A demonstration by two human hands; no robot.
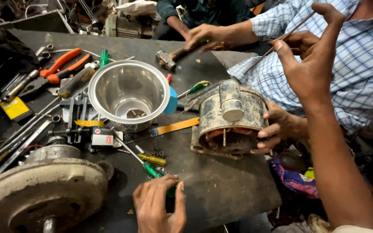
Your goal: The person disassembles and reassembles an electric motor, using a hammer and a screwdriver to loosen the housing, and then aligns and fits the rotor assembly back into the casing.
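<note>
- Left hand (159, 207), bottom centre of frame, presses down on the dark worktop (221, 185), fingers curled around the green handle of a screwdriver (154, 171) whose shaft runs up-left toward the steel bowl.
- Right hand (311, 56), upper right, raised off the table; thumb and fingers pinch a thin brown stick (281, 39) that slants down-left across a checked shirt.
- Motor stator housing (229, 118), grimy and round, stands on edge at centre right, close to the worktop's right edge. Another person's hand (277, 127) steadies its right side.
- A further co-worker's hand (206, 36), top centre, grips a hammer (171, 57) lying on the table.
- Open room: bare worktop between the left hand and the housing, running to the lower right corner; the table's near edge cuts off just below it.
- Left half crowded: steel bowl (128, 92) at centre, orange-handled pliers (61, 64) upper left, spanners (18, 138) along the left edge, a large rusty motor end cover (44, 190) filling the lower left corner.
- A yellow hacksaw blade (173, 127) lies flat between bowl and housing.
- Packages: small yellow rectangular box (16, 108) at far left; small white-and-red carton (102, 138) just below the bowl; crumpled pink-and-blue wrapper (292, 177) off the table's right edge.
</note>
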